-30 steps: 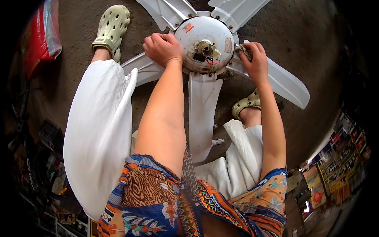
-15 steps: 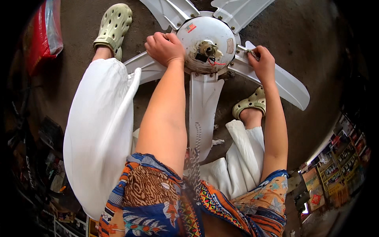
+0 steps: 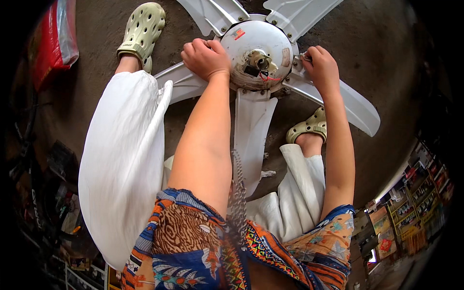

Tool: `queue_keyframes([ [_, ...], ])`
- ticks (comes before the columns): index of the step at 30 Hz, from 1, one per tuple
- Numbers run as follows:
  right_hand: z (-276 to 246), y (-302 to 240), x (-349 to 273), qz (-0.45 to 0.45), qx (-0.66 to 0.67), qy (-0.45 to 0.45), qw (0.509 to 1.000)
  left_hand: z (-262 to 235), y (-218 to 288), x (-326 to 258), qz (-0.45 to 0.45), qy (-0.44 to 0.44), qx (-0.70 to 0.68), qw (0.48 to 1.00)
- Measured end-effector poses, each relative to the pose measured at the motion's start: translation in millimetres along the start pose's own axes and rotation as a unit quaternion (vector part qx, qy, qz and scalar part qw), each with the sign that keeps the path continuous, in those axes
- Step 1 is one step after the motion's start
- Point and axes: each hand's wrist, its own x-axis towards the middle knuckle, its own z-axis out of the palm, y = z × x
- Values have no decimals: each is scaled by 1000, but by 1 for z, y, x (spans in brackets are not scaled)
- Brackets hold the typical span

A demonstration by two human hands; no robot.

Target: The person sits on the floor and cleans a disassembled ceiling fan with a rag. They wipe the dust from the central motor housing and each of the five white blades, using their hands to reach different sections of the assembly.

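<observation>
A white ceiling fan (image 3: 265, 39) lies on the floor between my feet, its round motor housing uppermost and several blades spread outward. At the housing's centre is a socket with a small black part and red wires. My left hand (image 3: 205, 58) is closed at the housing's left edge, above the base of the left blade (image 3: 181, 86); what its curled fingers hold is hidden. My right hand (image 3: 320, 70) pinches at the base of the right blade (image 3: 355, 106), with a small pale bit at its fingertips that I cannot make out. The near blade (image 3: 252, 130) points toward me.
Green clogs (image 3: 145, 31) are on my feet, one on each side of the fan. A red plastic package (image 3: 55, 43) lies at the far left. Small white scraps (image 3: 268, 173) are on the floor beside the near blade. Stocked shelves (image 3: 411, 208) stand at the lower right.
The fan and both hands sit slightly further right in the picture. My right hand has shifted a little up along the blade's base, nearer the housing. My left hand keeps its place on the fan.
</observation>
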Motion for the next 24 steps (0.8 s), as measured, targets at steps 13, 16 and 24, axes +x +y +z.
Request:
queue_keyframes([
  [13, -2, 11, -12, -13, -43, 5, 999, -3, 1, 1, -20, -26, 15, 999],
  [16, -7, 20, -31, 58, 76, 45, 994, -4, -2, 2, -25, -28, 4, 999],
  [24, 12, 11, -57, 99, 96, 94, 986, -4, 2, 2, -15, -24, 16, 999],
])
